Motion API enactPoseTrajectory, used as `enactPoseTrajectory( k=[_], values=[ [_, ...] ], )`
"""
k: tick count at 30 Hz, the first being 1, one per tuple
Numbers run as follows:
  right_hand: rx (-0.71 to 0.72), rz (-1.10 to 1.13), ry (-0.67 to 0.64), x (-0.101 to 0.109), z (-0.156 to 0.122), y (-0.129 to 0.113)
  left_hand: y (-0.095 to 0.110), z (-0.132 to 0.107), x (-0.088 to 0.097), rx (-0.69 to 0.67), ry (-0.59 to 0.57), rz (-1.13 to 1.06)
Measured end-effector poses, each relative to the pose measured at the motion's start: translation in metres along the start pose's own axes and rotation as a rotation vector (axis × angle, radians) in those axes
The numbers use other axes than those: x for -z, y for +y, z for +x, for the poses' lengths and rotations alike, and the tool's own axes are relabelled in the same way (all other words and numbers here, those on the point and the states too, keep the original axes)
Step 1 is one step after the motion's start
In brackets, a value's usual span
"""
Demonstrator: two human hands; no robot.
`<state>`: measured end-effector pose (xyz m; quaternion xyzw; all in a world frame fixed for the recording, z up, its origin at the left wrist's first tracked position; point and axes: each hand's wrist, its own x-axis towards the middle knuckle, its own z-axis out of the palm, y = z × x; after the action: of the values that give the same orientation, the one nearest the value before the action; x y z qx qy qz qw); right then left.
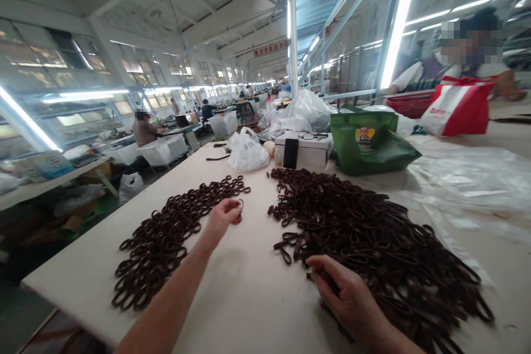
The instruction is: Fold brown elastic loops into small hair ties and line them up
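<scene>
A big loose heap of dark brown elastic loops covers the right half of the pale table. A flatter band of the same loops lies spread out on the left. My left hand reaches forward between the two, fingers pinched on one loop at the edge of the left band. Resting at the near edge of the big heap, my right hand has its fingers curled onto the loops there.
Behind the loops stand a white plastic bag, a white box with glasses on it, a green bag and a red and white bag. Clear plastic sheet lies at right. Other people work at distant tables.
</scene>
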<state>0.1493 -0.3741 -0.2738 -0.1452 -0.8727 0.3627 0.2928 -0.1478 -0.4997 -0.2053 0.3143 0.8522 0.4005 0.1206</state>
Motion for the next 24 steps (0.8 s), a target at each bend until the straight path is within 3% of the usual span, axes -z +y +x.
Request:
enactPoseTrajectory(
  k=[3,5,8,11,16,21,24],
  values=[
    [-0.004,0.015,0.072,-0.002,0.000,0.003,0.029,-0.043,-0.056,-0.066,-0.192,-0.224],
    [-0.016,0.021,0.092,-0.002,0.001,0.005,0.044,-0.069,-0.090,-0.050,-0.425,-0.622],
    [0.004,0.007,0.086,-0.003,0.001,0.009,0.054,-0.095,-0.121,-0.009,-0.547,-0.853],
    [0.029,-0.023,0.082,-0.004,0.000,0.015,0.051,-0.102,-0.130,0.011,-0.563,-0.874],
    [0.118,-0.067,0.071,-0.002,0.001,0.019,0.040,-0.093,-0.127,0.040,-0.628,-0.937],
    [0.231,-0.039,0.053,0.010,0.008,0.007,0.038,-0.092,-0.127,0.043,-0.623,-0.945],
    [0.192,0.063,0.051,0.010,0.009,0.001,0.037,-0.093,-0.127,0.050,-0.622,-0.982]
  ],
)
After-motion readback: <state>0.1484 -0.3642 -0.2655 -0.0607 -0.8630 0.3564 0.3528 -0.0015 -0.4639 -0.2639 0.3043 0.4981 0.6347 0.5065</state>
